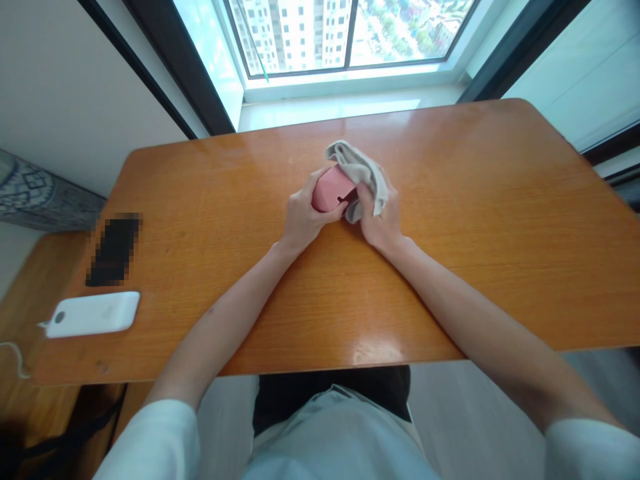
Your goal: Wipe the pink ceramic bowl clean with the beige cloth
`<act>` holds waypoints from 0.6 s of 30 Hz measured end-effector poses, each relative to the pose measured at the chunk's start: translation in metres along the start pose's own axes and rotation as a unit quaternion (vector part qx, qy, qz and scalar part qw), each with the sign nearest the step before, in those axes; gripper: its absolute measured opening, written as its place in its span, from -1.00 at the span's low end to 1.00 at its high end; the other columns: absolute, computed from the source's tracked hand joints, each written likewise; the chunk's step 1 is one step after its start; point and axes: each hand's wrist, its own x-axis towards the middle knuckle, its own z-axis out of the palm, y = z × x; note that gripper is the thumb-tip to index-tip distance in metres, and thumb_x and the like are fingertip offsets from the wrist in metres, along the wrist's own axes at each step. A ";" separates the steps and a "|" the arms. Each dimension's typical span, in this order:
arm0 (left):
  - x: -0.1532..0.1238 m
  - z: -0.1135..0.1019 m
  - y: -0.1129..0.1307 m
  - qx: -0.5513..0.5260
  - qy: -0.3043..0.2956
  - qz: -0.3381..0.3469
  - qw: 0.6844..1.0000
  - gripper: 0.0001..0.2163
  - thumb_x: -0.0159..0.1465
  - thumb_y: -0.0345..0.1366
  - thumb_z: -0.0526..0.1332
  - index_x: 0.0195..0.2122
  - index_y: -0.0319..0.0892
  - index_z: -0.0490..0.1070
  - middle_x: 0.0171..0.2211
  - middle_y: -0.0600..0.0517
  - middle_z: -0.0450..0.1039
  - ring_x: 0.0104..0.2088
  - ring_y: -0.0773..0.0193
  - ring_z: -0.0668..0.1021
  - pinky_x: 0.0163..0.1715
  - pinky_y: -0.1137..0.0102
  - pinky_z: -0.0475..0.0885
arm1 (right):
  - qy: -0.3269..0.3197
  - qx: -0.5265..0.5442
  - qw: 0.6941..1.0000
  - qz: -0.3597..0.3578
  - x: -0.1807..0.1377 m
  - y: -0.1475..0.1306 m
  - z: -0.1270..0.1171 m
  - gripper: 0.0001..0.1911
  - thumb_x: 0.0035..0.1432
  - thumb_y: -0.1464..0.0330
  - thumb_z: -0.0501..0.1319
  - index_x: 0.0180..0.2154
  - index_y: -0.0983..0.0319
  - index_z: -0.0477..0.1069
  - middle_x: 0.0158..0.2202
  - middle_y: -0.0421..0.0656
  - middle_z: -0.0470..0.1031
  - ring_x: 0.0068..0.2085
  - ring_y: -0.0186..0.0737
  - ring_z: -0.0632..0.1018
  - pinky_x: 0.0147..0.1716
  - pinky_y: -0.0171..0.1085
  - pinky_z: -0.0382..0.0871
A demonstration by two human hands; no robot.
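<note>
A small pink object (332, 189) with flat, angled faces and a dark notch at its lower right is held above the middle of the table. My left hand (306, 212) is closed around its left side, thumb along the bottom edge. In my right hand (383, 217) is a folded grey cloth (361, 167), gripped with the thumb on top. The cloth lies against the right side of the pink object and droops below it. Some of my right fingers are hidden behind the cloth. What kind of thing the pink object is, I cannot tell.
The wooden table (225, 200) has rounded corners. A white device (95, 313) with a cable lies at its left edge, near a pixelated dark rectangle (114, 250). Beyond the far edge is a window (345, 40). A patterned grey item (45, 190) is at the left.
</note>
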 end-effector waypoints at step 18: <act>-0.001 0.002 -0.002 0.010 0.009 -0.029 0.999 -0.46 0.23 0.14 0.47 0.09 -0.09 0.52 -0.27 0.06 0.69 -0.34 0.21 0.67 -0.30 0.29 0.53 | -0.066 -0.040 0.989 -0.128 0.000 -0.019 0.002 -0.44 0.52 -0.14 0.09 0.32 -0.09 0.51 0.43 -0.18 0.52 0.57 0.09 0.38 0.61 0.25 0.16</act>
